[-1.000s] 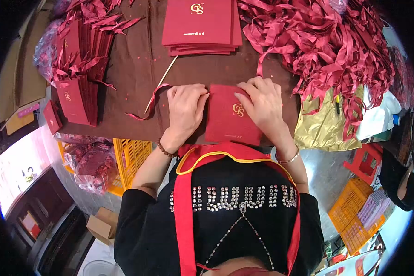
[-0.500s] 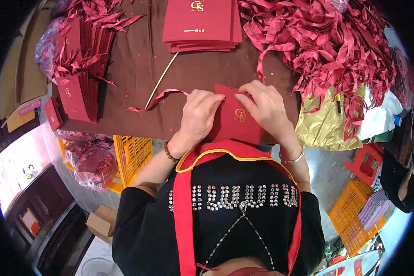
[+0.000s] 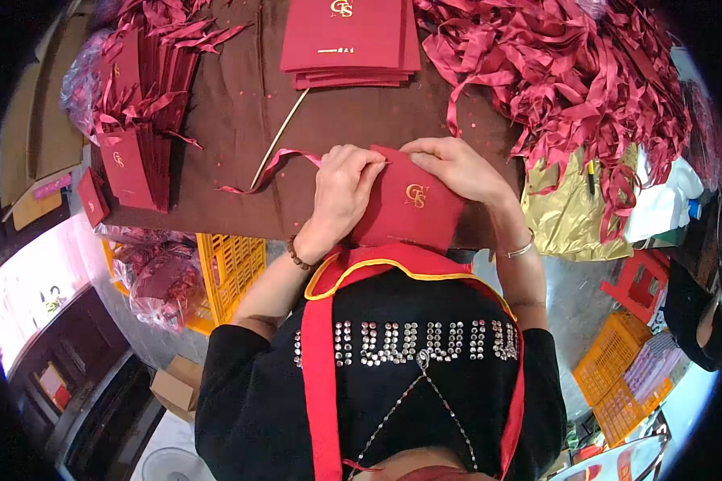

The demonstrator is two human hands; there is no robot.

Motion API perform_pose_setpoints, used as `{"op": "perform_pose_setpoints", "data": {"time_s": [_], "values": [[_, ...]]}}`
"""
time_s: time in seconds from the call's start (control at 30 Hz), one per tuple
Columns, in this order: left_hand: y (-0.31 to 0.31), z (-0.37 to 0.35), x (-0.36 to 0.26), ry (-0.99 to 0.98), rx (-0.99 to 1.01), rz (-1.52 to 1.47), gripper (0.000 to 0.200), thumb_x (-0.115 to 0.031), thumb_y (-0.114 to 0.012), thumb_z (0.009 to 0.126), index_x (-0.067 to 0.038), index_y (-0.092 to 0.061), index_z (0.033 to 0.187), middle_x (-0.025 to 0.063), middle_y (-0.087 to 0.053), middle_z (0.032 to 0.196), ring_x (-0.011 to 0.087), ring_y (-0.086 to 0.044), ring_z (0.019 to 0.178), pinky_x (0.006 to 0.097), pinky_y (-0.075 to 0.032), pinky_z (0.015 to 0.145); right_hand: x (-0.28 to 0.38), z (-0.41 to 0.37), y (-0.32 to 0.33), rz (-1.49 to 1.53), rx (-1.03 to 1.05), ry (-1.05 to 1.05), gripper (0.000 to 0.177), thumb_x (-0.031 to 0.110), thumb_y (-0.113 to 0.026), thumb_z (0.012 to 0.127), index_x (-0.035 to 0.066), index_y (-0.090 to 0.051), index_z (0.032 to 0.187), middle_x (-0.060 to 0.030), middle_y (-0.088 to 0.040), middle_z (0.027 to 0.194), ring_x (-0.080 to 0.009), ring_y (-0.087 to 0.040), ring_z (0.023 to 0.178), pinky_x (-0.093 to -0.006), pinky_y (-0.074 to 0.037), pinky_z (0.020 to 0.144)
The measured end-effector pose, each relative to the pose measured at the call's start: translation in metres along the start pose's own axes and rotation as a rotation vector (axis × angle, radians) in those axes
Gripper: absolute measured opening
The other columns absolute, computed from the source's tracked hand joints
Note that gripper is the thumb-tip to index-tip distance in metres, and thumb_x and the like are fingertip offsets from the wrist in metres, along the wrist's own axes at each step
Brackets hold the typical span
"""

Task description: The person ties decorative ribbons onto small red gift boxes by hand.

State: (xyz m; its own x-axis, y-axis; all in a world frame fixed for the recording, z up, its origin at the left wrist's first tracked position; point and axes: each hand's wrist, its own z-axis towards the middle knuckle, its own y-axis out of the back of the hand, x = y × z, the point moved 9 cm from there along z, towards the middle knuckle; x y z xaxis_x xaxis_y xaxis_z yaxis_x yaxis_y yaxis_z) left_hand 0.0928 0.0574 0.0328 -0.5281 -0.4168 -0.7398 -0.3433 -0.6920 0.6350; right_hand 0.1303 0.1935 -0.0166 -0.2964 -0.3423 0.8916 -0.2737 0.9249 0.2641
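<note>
A red paper bag with a gold logo lies at the table's near edge, against my apron. My left hand pinches a red ribbon at the bag's upper left corner; the ribbon trails left over the cloth. With bent fingers, my right hand holds the bag's top edge, thumb on the front and the other fingers behind it. Left of the hands, a thin pale stick rests on the table, its lower end near the ribbon's tail.
Flat red bags are stacked at the back middle. A big heap of red ribbons covers the right side, above gold wrapping. Bags with ribbons stand in rows at left. A yellow crate sits below the table edge.
My right hand has shifted slightly left and up along the bag's top edge, showing more of the logo. My left hand stays at the corner, a little higher.
</note>
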Motion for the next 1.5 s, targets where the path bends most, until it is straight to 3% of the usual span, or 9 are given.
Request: {"op": "perform_pose_setpoints", "data": {"time_s": [0.27, 0.67, 0.8, 0.97, 1.07, 1.13, 1.3, 1.43, 1.5], "values": [[-0.005, 0.003, -0.007, -0.059, 0.003, 0.019, 0.004, -0.008, -0.064, 0.078, -0.007, -0.061, 0.080, 0.0079, -0.057, 0.074, 0.0265, -0.053, 0.072, 0.0368, -0.038, 0.065, -0.005, 0.001, -0.007, 0.117, 0.078, -0.029, 0.027, 0.013, -0.049, 0.092, -0.005, -0.058, 0.111, -0.0058, -0.064, 0.100, -0.0097, -0.056, 0.093, -0.0245, -0.044, 0.084], [-0.010, 0.008, -0.027, -0.144, 0.090, 0.210, 0.006, -0.004, -0.060, 0.073, -0.005, -0.054, 0.074, 0.0110, -0.054, 0.072, 0.0291, -0.052, 0.073, 0.0396, -0.038, 0.065, -0.004, -0.004, -0.014, 0.332, 0.106, -0.089, 0.028, 0.009, -0.054, 0.089, -0.004, -0.057, 0.114, -0.0047, -0.064, 0.097, -0.0070, -0.057, 0.088, -0.0222, -0.047, 0.077], [-0.015, 0.009, -0.039, -0.212, 0.128, 0.340, 0.011, -0.003, -0.056, 0.064, -0.004, -0.053, 0.074, 0.0118, -0.053, 0.072, 0.0287, -0.050, 0.074, 0.0393, -0.038, 0.066, 0.000, -0.006, -0.014, 0.277, 0.096, -0.066, 0.028, 0.009, -0.053, 0.089, -0.004, -0.057, 0.114, -0.0047, -0.064, 0.097, -0.0074, -0.057, 0.087, -0.0222, -0.046, 0.077], [-0.023, 0.006, -0.052, -0.303, 0.137, 0.494, 0.013, -0.006, -0.056, 0.063, -0.004, -0.053, 0.075, 0.0113, -0.052, 0.074, 0.0269, -0.049, 0.075, 0.0387, -0.037, 0.066, 0.012, -0.009, -0.010, 0.128, 0.057, -0.038, 0.027, 0.008, -0.054, 0.089, -0.005, -0.058, 0.112, -0.0047, -0.064, 0.096, -0.0072, -0.056, 0.086, -0.0225, -0.046, 0.077], [-0.020, 0.006, -0.050, -0.322, 0.116, 0.467, 0.011, -0.007, -0.058, 0.067, -0.005, -0.054, 0.077, 0.0100, -0.051, 0.075, 0.0261, -0.049, 0.076, 0.0381, -0.037, 0.066, 0.007, -0.010, -0.007, 0.257, -0.001, 0.006, 0.026, 0.008, -0.054, 0.088, -0.005, -0.058, 0.111, -0.0041, -0.064, 0.095, -0.0064, -0.056, 0.085, -0.0218, -0.046, 0.076], [-0.010, 0.007, -0.052, -0.300, 0.071, 0.230, 0.009, -0.011, -0.062, 0.073, -0.007, -0.056, 0.078, 0.0073, -0.051, 0.076, 0.0244, -0.050, 0.077, 0.0376, -0.036, 0.068, 0.005, -0.010, -0.007, 0.267, 0.002, -0.007, 0.027, 0.008, -0.055, 0.088, -0.005, -0.058, 0.111, -0.0039, -0.064, 0.095, -0.0063, -0.056, 0.085, -0.0215, -0.046, 0.076], [0.001, 0.009, -0.047, -0.284, 0.071, 0.388, 0.007, -0.014, -0.064, 0.075, -0.011, -0.057, 0.075, 0.0037, -0.051, 0.076, 0.0221, -0.049, 0.077, 0.0370, -0.034, 0.071, 0.007, -0.014, -0.010, 0.279, 0.035, -0.069, 0.027, 0.008, -0.055, 0.088, -0.005, -0.057, 0.112, -0.0034, -0.064, 0.095, -0.0059, -0.055, 0.085, -0.0208, -0.045, 0.076], [-0.002, 0.010, -0.050, -0.320, 0.097, 0.411, 0.008, -0.016, -0.064, 0.076, -0.011, -0.058, 0.075, 0.0027, -0.052, 0.079, 0.0221, -0.049, 0.080, 0.0375, -0.034, 0.071, 0.016, -0.017, -0.007, 0.206, -0.013, 0.044, 0.028, 0.008, -0.055, 0.088, -0.004, -0.057, 0.113, -0.0038, -0.064, 0.093, -0.0067, -0.056, 0.083, -0.0219, -0.046, 0.074], [0.008, 0.020, -0.041, -0.226, 0.120, 0.195, 0.006, -0.017, -0.063, 0.078, -0.011, -0.060, 0.077, 0.0022, -0.055, 0.083, 0.0223, -0.050, 0.083, 0.0374, -0.034, 0.071, 0.027, -0.022, -0.004, 0.171, -0.043, 0.078, 0.027, 0.009, -0.056, 0.087, -0.003, -0.058, 0.112, -0.0044, -0.065, 0.090, -0.0068, -0.056, 0.081, -0.0227, -0.046, 0.072]]}}
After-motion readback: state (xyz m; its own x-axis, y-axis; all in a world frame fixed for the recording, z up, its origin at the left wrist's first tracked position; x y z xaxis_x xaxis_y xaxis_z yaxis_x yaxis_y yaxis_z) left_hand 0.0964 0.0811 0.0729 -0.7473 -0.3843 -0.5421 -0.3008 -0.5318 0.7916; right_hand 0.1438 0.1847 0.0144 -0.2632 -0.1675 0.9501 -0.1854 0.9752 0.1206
